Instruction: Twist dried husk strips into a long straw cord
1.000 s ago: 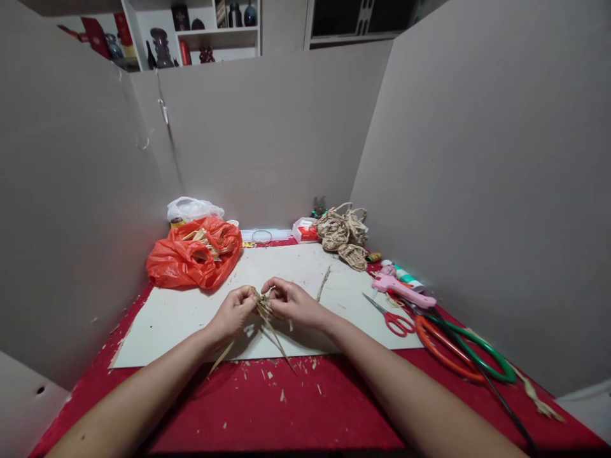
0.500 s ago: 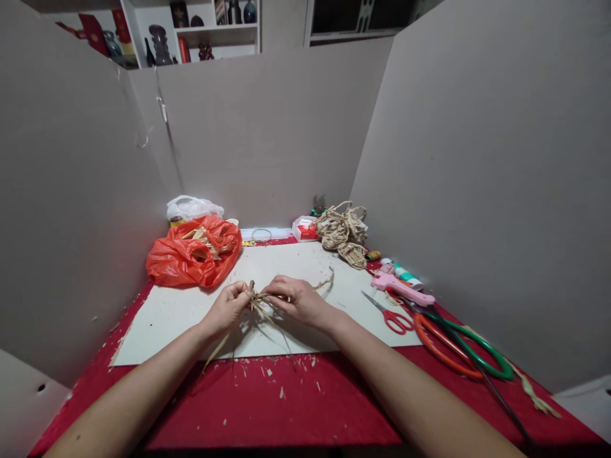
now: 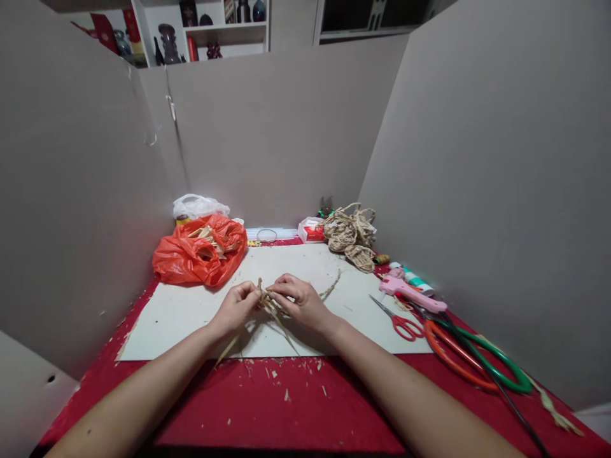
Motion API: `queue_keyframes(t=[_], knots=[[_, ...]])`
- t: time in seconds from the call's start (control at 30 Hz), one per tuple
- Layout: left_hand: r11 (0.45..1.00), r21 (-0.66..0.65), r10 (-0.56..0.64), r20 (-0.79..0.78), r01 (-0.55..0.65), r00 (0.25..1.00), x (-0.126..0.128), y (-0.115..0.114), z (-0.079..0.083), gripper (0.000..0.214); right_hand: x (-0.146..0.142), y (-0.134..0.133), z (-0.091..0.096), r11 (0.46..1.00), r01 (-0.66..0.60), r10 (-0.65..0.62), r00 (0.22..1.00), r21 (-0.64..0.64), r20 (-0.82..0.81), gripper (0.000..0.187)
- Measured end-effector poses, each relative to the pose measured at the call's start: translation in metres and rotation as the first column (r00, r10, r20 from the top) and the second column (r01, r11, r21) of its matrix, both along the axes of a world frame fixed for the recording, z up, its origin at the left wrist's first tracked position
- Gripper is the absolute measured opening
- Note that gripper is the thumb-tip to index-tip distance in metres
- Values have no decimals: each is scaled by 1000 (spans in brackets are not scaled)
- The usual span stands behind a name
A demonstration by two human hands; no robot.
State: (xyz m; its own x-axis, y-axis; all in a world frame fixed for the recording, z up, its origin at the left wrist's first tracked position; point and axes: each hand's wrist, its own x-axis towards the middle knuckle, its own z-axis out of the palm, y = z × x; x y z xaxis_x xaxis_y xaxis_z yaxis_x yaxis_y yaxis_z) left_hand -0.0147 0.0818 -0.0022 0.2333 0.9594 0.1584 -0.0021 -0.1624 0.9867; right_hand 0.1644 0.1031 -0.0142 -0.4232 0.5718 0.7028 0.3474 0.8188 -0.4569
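Over the front part of the white board (image 3: 191, 324), my left hand (image 3: 241, 304) pinches a small bundle of dry straw strands (image 3: 273, 306). From the right, my right hand (image 3: 296, 299) is closed on the same straw, thumb and fingers pressed together close to the left fingertips. Loose strands hang down toward the board's front edge. A braided straw cord (image 3: 331, 286) runs out behind my right hand and curves up to the right. The fingers partly hide where the strands meet.
An orange plastic bag (image 3: 179, 257) with straw stands at back left, a white bag (image 3: 200, 207) behind it. Coiled straw cord (image 3: 351, 232) lies at back right. Red-handled scissors (image 3: 398, 320), a pink glue gun (image 3: 413, 294) and large shears (image 3: 506, 362) lie right. Grey panels (image 3: 267, 140) enclose the table.
The whole view has shifted slightly, so things appear farther right. My right fingers have shifted a little on the straw, and the hanging strands lie differently.
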Motion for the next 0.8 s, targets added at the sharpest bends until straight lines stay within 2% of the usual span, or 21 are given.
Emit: queue_keyframes(t=[0.17,0.3,0.47,0.6,0.73,0.8], knots=[[999,-48,5,-28,-7,1000,5,-1,-6,28,-5,-6,-2,998,53,-54,998,14,43,18],[999,-39,-18,14,19,1000,2,3,-7,26,-4,-6,-2,996,64,-64,998,69,-3,18],[997,7,83,-29,-83,996,-2,5,-2,23,-2,-2,0,997,75,-72,989,17,-130,17],[986,35,163,-39,-162,986,-6,14,-8,19,-1,-6,6,997,79,-81,972,-18,-223,15],[943,69,328,-56,-324,943,-18,27,-17,19,5,-11,17,986,165,-156,915,-6,-371,10],[939,48,342,-59,-339,938,-21,30,-19,18,10,-8,21,975,217,-212,883,-36,-418,8]])
